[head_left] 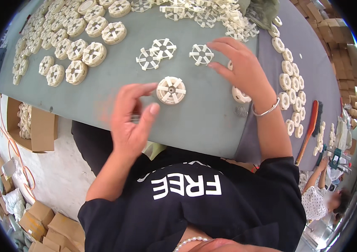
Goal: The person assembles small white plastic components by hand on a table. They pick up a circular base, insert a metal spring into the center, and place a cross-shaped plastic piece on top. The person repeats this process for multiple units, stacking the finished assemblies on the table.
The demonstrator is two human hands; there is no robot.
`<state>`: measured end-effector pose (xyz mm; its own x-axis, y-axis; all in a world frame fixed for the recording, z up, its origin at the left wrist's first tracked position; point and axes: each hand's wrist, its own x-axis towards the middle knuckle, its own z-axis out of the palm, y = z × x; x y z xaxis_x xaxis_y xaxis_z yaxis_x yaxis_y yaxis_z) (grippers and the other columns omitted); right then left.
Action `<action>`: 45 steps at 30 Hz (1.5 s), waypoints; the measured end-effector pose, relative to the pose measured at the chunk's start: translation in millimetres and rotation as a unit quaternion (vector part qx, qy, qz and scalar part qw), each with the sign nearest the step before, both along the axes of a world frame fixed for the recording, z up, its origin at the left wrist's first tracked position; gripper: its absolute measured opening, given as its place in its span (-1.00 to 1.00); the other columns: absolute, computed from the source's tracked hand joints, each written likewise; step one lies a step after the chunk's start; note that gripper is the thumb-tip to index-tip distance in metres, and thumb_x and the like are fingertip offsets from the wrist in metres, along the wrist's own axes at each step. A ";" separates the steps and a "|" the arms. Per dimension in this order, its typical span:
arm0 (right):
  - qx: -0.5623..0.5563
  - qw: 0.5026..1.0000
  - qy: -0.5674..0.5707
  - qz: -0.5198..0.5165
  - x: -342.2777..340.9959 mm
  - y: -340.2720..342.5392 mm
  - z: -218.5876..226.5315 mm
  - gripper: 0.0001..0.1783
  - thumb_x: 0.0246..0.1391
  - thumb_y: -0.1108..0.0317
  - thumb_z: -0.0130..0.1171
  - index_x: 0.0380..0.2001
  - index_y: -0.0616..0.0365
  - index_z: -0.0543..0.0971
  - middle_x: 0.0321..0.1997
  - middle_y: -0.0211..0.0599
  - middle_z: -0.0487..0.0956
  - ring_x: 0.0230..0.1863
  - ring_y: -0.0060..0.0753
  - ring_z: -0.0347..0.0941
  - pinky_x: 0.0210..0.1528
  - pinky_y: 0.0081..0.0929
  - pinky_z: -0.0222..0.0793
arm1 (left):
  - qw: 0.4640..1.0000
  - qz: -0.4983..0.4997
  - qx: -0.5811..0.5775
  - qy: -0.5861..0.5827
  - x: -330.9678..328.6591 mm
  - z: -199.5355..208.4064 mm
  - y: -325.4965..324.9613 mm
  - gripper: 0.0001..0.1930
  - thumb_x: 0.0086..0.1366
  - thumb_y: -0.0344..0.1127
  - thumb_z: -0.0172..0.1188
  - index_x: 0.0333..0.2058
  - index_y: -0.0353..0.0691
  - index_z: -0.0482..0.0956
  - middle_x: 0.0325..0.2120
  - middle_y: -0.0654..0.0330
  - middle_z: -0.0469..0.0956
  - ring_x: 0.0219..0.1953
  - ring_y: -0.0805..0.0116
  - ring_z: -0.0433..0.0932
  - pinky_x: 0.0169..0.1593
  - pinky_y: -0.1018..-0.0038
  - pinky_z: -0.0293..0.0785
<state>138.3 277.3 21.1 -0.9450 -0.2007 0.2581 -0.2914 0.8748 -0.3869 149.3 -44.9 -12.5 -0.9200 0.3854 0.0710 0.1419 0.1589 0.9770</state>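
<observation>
A cream round part with white spokes (171, 90) lies on the grey-green table in front of me. My left hand (130, 115) is at its left side, index finger close to its rim and thumb spread apart; its other fingers are blurred, and a small grey patch among them cannot be made out. Farther right, my right hand (243, 65) reaches over a flat white spoked ring (201, 54), thumb and fingers apart at its right edge. Two similar rings (155, 53) overlap to its left. Under my right wrist sits another cream round part (240, 95), partly hidden.
Many assembled round parts (76, 50) cover the table's left; loose spoked rings (206, 17) pile at the back. Grey coils (241, 111) lie near my right wrist. On the right are cream rings (285, 81) and a red-handled brush (313, 122). A cardboard box (42, 130) stands left; another person works far right.
</observation>
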 end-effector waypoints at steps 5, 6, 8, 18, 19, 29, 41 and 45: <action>-0.222 0.960 -0.001 0.171 31.9 -72.2 19.8 -0.70 0.07 0.37 0.53 -0.11 0.07 0.74 -0.01 -0.34 0.66 -0.08 -0.17 0.64 0.00 -0.25 0.57 | 0.848 -0.128 0.417 -0.302 10.2 2.7 35.9 -0.17 0.65 0.30 -0.27 0.48 -0.37 0.25 0.28 0.16 0.38 0.07 0.42 0.38 0.16 0.39 0.35; -0.194 0.966 0.012 0.169 38.5 -77.2 16.5 -0.70 0.04 0.39 0.54 -0.12 0.06 0.74 -0.05 -0.34 0.66 -0.11 -0.18 0.64 -0.04 -0.25 0.57 | 0.844 -0.117 0.415 -0.319 12.2 8.1 41.8 -0.17 0.65 0.31 -0.28 0.49 -0.36 0.25 0.29 0.17 0.37 0.12 0.42 0.37 0.21 0.37 0.32; -0.142 0.975 0.037 0.169 49.4 -84.3 7.0 -0.69 0.00 0.43 0.57 -0.15 0.05 0.73 -0.13 -0.33 0.67 -0.16 -0.21 0.64 -0.10 -0.26 0.58 | 0.837 -0.092 0.410 -0.350 17.4 22.1 47.2 -0.17 0.65 0.32 -0.29 0.49 -0.33 0.25 0.30 0.18 0.35 0.21 0.42 0.35 0.32 0.35 0.26; -0.524 0.842 -0.103 0.079 67.0 -39.3 14.4 -0.63 0.15 0.61 0.35 0.05 0.32 0.69 0.01 -0.22 0.69 -0.06 -0.38 0.65 0.01 -0.42 0.56 | 0.990 -0.099 0.094 0.045 19.6 -6.3 45.1 -0.48 0.35 -0.47 0.38 0.28 -0.24 0.54 0.16 0.06 0.51 0.19 0.10 0.53 0.29 0.25 0.48; -0.540 0.835 -0.097 0.050 67.8 -28.9 15.2 -0.63 0.18 0.63 0.32 0.07 0.35 0.67 -0.01 -0.21 0.69 -0.07 -0.40 0.64 0.00 -0.43 0.56 | 0.984 -0.090 -0.033 0.151 15.5 -6.7 46.8 -0.46 0.31 -0.48 0.40 0.27 -0.19 0.57 0.20 0.07 0.50 0.23 0.07 0.51 0.30 0.20 0.47; -0.072 0.981 -0.078 -0.164 60.6 58.9 8.0 -0.72 0.14 0.37 0.45 -0.07 0.12 0.74 -0.21 -0.38 0.66 -0.29 -0.45 0.59 -0.14 -0.42 0.56 | 0.898 0.013 -0.356 0.259 -41.5 -24.2 -46.4 -0.48 0.30 -0.36 0.42 0.26 -0.04 0.63 0.28 0.07 0.48 0.31 -0.04 0.44 0.38 0.06 0.39; -0.116 0.956 -0.231 -0.142 32.4 44.2 0.6 -0.58 0.08 0.28 0.50 0.04 0.01 0.76 -0.02 -0.31 0.65 -0.19 -0.24 0.60 -0.06 -0.30 0.58 | 0.950 -0.040 -0.222 0.216 -8.0 -6.2 22.8 -0.37 0.16 -0.30 0.54 0.23 -0.16 0.61 0.21 0.04 0.55 0.25 -0.03 0.52 0.28 0.14 0.47; -0.110 0.973 -0.203 0.020 30.0 -14.6 -8.3 -0.51 0.06 0.25 0.53 0.10 -0.01 0.73 0.02 -0.29 0.63 -0.20 -0.24 0.57 -0.10 -0.30 0.56 | 0.942 -0.058 -0.241 0.227 11.5 -15.5 55.3 -0.25 0.12 -0.26 0.57 0.30 -0.22 0.51 0.20 0.02 0.54 0.19 -0.06 0.55 0.23 0.11 0.52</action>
